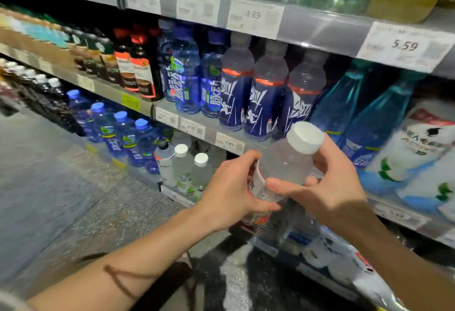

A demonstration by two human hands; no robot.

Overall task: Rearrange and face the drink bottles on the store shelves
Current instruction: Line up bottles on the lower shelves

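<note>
Here, held in both hands in front of the shelves: a clear bottle (286,160) with a white ribbed cap (305,137), tilted so the cap leans up and to the right. White label on its lower part with a little red print — too far turned and blurred to read. Left hand (231,193) curled around the labelled lower half, thumb underneath, fingers over the far side. Right hand (327,182) gripping the clear upper body just below the cap, thumb laid across the near side and pointing left, fingers wrapped behind. Both forearms bare, reaching up from the lower edge of the view; dark line markings on the left forearm.

Just beyond the grip, straight behind the cap: a row of blue-sleeved bottles (264,94) with orange neck bands, a white running figure and white characters. Left of those, blue bottles (186,77) marked 脉动. Further left, dark bottles with orange labels (139,69). Right of the grip, tall teal-blue bottles (369,118), then white packs with blue and green print (418,153).

Price tags on the shelf edges — "4.89" (229,143) just above the left hand, another "4.89" (191,128) beside it, "5.59" (405,45) high to the right. Below and left of the grip, small white-capped clear bottles (190,170) on a lower shelf.
</note>
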